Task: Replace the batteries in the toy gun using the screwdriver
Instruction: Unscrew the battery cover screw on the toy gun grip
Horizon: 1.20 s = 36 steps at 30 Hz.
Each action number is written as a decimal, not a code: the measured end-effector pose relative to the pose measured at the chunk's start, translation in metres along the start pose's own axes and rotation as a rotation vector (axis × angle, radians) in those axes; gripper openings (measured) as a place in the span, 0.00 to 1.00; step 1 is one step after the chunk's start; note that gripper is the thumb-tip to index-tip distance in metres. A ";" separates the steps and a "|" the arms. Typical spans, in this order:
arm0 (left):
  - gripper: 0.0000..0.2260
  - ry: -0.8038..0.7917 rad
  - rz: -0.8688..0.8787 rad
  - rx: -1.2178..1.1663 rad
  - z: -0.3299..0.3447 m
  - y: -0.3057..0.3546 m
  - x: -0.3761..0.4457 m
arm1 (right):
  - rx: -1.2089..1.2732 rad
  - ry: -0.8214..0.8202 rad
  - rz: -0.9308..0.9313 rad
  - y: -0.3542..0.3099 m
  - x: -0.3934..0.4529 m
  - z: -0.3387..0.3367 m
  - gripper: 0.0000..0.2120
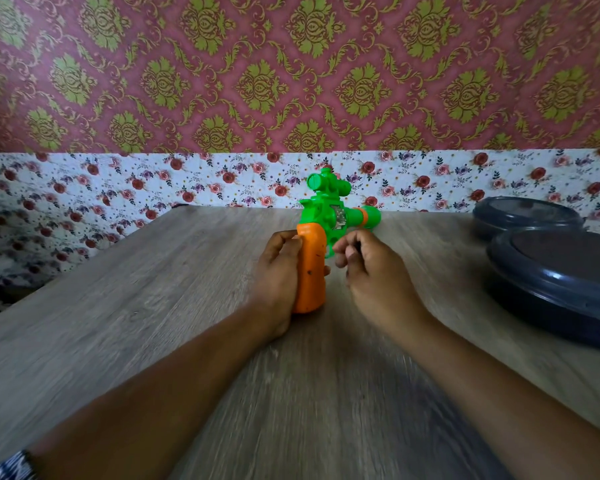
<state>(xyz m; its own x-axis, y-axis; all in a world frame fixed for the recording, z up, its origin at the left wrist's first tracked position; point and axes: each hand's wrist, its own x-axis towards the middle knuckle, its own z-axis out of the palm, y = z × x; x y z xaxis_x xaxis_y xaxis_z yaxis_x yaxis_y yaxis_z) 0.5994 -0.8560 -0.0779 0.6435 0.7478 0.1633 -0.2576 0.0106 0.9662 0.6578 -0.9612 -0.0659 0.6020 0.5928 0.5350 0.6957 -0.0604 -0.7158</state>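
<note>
A toy gun (pixel 326 216) with a green body, a green scope on top and an orange grip lies over the wooden table (pixel 153 289), its barrel pointing right. My left hand (pixel 278 271) is wrapped around the orange grip (pixel 312 271). Just right of the grip, my right hand (pixel 371 268) has its fingers curled near the trigger area; something thin and dark may be between them, but I cannot make it out. No screwdriver or batteries are clearly visible.
Two dark round lidded containers stand at the table's right edge, the larger one (pixel 561 282) nearer and the smaller one (pixel 527 216) behind it. A floral-papered wall (pixel 222 181) rises right behind the table. The table's left edge drops off toward dark clutter.
</note>
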 end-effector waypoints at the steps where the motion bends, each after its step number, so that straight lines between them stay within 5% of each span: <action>1: 0.08 0.012 0.000 -0.006 0.002 0.000 -0.001 | -0.069 -0.020 0.004 0.002 -0.001 0.003 0.08; 16: 0.08 0.107 -0.022 0.026 0.008 -0.004 -0.002 | -0.303 0.118 -0.068 -0.008 -0.011 0.019 0.03; 32: 0.09 0.105 -0.038 -0.034 0.009 -0.004 -0.003 | -0.560 0.027 -0.132 -0.020 -0.014 0.015 0.10; 36: 0.09 0.115 -0.048 -0.092 0.010 -0.003 -0.003 | -0.684 0.076 -0.230 -0.019 -0.013 0.019 0.04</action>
<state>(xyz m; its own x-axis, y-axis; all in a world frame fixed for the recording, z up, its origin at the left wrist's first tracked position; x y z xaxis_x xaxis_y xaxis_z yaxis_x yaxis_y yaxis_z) 0.6050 -0.8651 -0.0795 0.5709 0.8162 0.0883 -0.2971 0.1051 0.9491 0.6288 -0.9525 -0.0678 0.4189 0.5947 0.6862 0.8826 -0.4442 -0.1538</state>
